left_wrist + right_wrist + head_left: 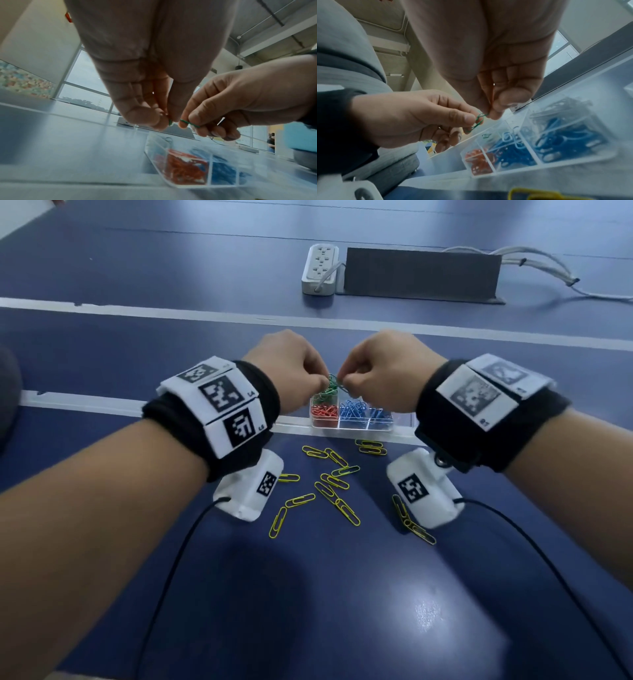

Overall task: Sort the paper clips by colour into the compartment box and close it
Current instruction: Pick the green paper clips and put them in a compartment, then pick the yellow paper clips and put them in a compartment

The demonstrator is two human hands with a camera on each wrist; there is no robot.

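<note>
A clear compartment box (394,424) stands open on the blue table, just beyond my hands. Red clips (323,411) fill its near-left cell, blue clips (356,408) the cells to the right, and green clips (325,397) lie behind the red. My left hand (320,385) and right hand (344,381) meet above the green cell, and each pinches part of a small bunch of green clips (477,121) that spans the gap between them. The bunch looks linked together. Several yellow clips (329,484) lie loose on the table under my wrists.
A white power strip (320,268) and a dark grey block (421,273) with grey cables (548,265) sit at the back. White lines (137,311) cross the table. Black wrist-camera cords (178,549) trail toward me.
</note>
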